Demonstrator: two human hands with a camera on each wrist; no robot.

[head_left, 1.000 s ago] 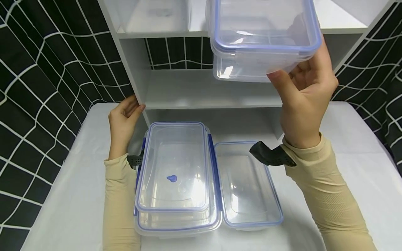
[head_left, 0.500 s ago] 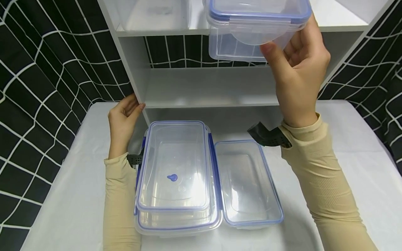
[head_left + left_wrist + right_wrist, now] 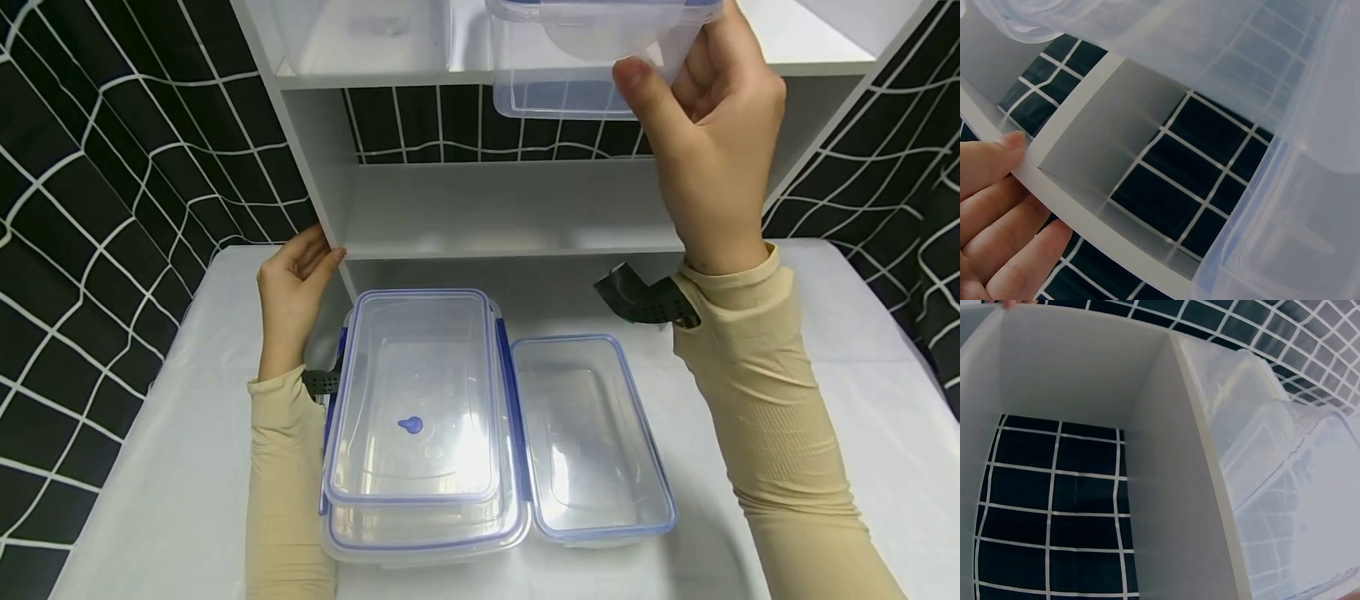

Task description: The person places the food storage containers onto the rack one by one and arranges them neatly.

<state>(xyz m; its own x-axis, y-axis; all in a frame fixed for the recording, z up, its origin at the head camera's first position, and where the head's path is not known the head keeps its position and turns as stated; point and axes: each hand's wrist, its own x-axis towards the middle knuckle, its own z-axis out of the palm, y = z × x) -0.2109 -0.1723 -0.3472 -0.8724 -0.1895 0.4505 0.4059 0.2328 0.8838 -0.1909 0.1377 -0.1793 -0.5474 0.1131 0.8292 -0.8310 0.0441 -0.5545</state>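
My right hand [image 3: 720, 142] grips a clear plastic food container [image 3: 570, 79] with a blue-rimmed lid, thumb on its front wall and the other fingers partly hidden behind its right side. The container is at the upper shelf [image 3: 810, 50] of a white shelf unit, its top cut off by the frame. In the right wrist view, the container [image 3: 1329, 500] shows beside another clear box [image 3: 1235, 381] on that shelf. My left hand [image 3: 294, 292] holds the unit's left side panel [image 3: 318, 158]. In the left wrist view, thumb and fingers of the left hand [image 3: 1004, 212] lie either side of the panel edge.
Low in front of the unit, a lidded container [image 3: 412, 367] with a blue valve sits on a larger blue-clipped container [image 3: 420, 529]. To their right is another lidded container [image 3: 592, 442]. The middle shelf [image 3: 510, 208] lies below the held container. Black grid-patterned cloth [image 3: 112, 250] hangs around.
My right hand has raised the container and moved it slightly left toward the upper shelf, its front wall now facing the view more. The left hand stays on the side panel.
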